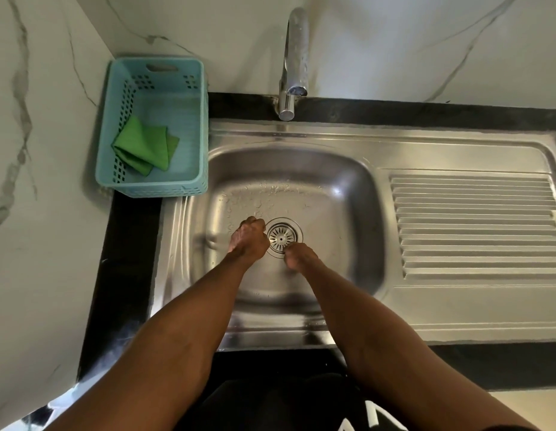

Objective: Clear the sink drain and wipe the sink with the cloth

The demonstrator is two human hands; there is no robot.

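Both hands are down in the steel sink (342,188): the left hand (248,239) lies just left of the drain strainer (282,237) with fingers curled, the right hand (300,256) at its near edge, fingers bent; whether either grips anything cannot be told. The green cloth (143,144) lies folded in the blue basket (152,189) on the tabletop (127,244) left of the sink, below the tap (293,57)

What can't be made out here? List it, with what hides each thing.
- Head view: fingertips of the left hand and right hand curl under, so contact with the drain strainer is unclear.
- Debris in the strainer slots: too small to tell.
- Lower folds of the green cloth: hidden by the basket wall.
- Drainboard: cut off by the right edge.
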